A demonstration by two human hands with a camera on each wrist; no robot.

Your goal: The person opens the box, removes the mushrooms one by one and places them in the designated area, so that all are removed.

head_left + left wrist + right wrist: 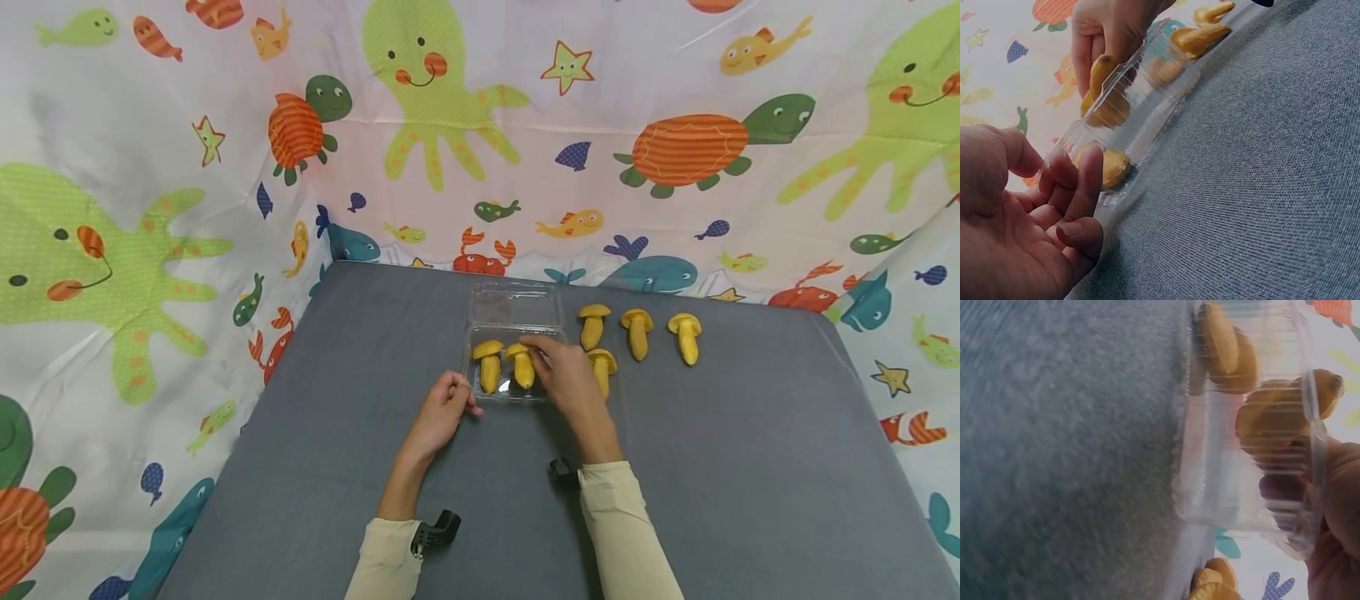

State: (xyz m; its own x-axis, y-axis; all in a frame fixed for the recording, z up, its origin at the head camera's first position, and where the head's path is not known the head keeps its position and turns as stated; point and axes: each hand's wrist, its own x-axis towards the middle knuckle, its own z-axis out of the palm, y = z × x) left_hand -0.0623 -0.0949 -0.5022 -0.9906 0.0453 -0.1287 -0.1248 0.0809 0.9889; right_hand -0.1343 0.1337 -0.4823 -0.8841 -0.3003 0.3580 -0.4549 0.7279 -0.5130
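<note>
A clear plastic container with its lid folded open lies on the grey cloth. My left hand pinches its near left rim between thumb and curled fingers, as the left wrist view shows. One yellow mushroom lies in the container's left part. My right hand reaches over the right side and pinches a second yellow mushroom by its cap, its stem toward me. In the right wrist view, this mushroom appears through the clear wall; the fingertips are partly hidden there.
Right of the container, several more yellow mushrooms lie on the cloth: a near one partly behind my right hand, and a back row with left, middle and right ones. A patterned curtain borders the table.
</note>
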